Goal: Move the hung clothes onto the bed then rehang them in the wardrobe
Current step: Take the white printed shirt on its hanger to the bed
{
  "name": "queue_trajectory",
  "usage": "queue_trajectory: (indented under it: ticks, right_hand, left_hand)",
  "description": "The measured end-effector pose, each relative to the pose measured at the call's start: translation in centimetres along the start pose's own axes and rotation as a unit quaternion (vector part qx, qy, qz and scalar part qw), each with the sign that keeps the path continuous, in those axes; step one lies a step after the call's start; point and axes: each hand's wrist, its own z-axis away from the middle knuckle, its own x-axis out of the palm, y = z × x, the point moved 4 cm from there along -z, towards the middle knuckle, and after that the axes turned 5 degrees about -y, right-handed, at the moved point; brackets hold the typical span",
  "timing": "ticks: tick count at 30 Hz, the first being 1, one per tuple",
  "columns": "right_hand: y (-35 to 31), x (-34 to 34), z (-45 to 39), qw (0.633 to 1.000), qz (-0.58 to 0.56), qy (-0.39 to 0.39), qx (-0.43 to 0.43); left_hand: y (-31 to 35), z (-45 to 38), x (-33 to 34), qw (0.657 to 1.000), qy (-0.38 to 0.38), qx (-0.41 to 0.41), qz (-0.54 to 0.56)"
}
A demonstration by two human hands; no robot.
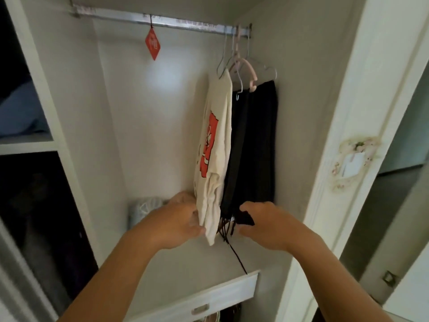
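My left hand (177, 220) pinches the bottom hem of the shirt (214, 156), thumb and fingers closed on the white cloth. My right hand (264, 225) curls round a dark fold at the foot of the black clothes (254, 149), loose cords trailing below it towards 6 o'clock. Both garments hang long and upright, running towards 12 o'clock from my hands to the hangers (243, 66), bunched at the right end of the rail (162, 20). The hooks sit well above either grip, so I judge a reach up comes next; the right hand is nearer them. A red tag (152, 44) hangs at 11 o'clock.
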Motion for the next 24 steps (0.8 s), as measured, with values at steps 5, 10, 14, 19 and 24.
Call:
queue_trajectory:
  ticks: [5,10,14,19,24]
  right_hand:
    - [-1.3,-2.8,-4.6,1.0,0.0,0.022,0.009]
    - [-2.1,-7.6,-9.5,0.997,0.015,0.068,-0.013]
    - [-2.7,-13.0,-13.6,0.984,-0.024,0.177,-0.029]
    - [-4.1,-20.6,-16.9,0.929,-0.012,0.365,-0.066]
    - [-5.9,-24.4,-20.8,0.934,0.101,0.341,-0.025]
  left_hand:
    - [-2.2,-5.0,-4.2,0.998,-0.006,-0.025,-0.06]
    - [-1.6,-8.5,-8.6,0.996,0.024,0.015,-0.083]
    - [-0.6,-11.0,-12.6,0.994,0.068,0.022,-0.085]
    - [0.5,-14.0,-17.1,0.988,0.129,0.005,-0.086]
    - [0.2,-15.9,-19.2,0.983,0.148,-0.015,-0.107]
